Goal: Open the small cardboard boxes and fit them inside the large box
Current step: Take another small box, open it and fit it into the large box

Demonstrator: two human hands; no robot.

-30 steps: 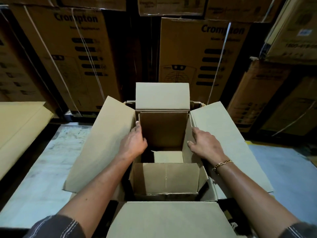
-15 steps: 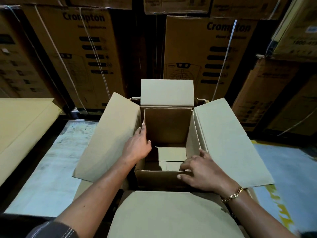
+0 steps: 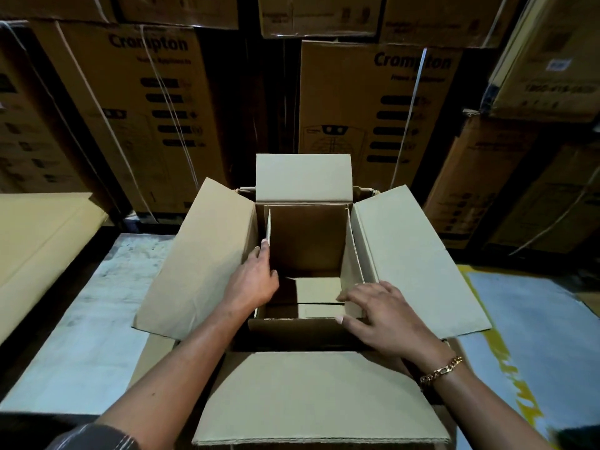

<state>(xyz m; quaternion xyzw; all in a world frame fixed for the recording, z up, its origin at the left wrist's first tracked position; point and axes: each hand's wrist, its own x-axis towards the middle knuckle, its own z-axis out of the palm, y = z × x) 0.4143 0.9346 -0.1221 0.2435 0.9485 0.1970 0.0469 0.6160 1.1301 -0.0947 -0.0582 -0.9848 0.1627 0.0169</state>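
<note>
A large cardboard box [image 3: 207, 254] stands open in front of me, its four flaps spread outward. Inside it sits a small cardboard box [image 3: 308, 241], also open at the top, its bottom flaps closed with a dark seam across them. My left hand [image 3: 253, 284] presses flat against the small box's left wall, fingers pointing up along it. My right hand [image 3: 380, 313] rests on the small box's near right corner, fingers spread over the near wall and right side flap. A gold bracelet is on my right wrist.
Tall printed cartons [image 3: 146, 118] stacked behind the box form a wall. A pile of flat cardboard sheets [image 3: 35, 241] lies at the left. The large box stands on a pale, worn floor [image 3: 91, 319] with a yellow marking [image 3: 506, 362] at the right.
The small box's near flap, standing up a second ago, is now folded down. My right hand moved from the right wall to the near right corner. The small box sits lower in the large box.
</note>
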